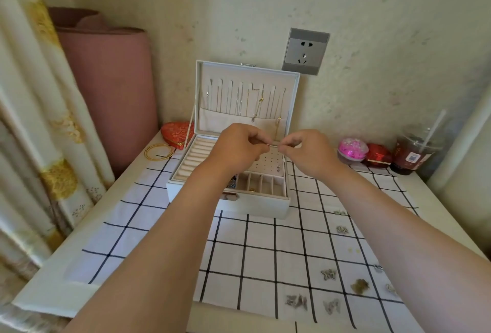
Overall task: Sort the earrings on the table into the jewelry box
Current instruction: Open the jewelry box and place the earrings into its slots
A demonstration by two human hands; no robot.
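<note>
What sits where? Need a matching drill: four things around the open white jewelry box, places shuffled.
1 gold wire bangles
2 pink glittery round container
3 clear plastic cup of dark drink
4 grey wall socket

A on the wall above the open white jewelry box
B table's far right end
C left of the box
D right of the box, beside a red glittery case

Pairs: 1-C, 2-D, 3-B, 4-A

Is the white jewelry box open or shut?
Open. The lid of the jewelry box stands upright, necklaces hanging inside it, and the compartments below are uncovered.
</note>
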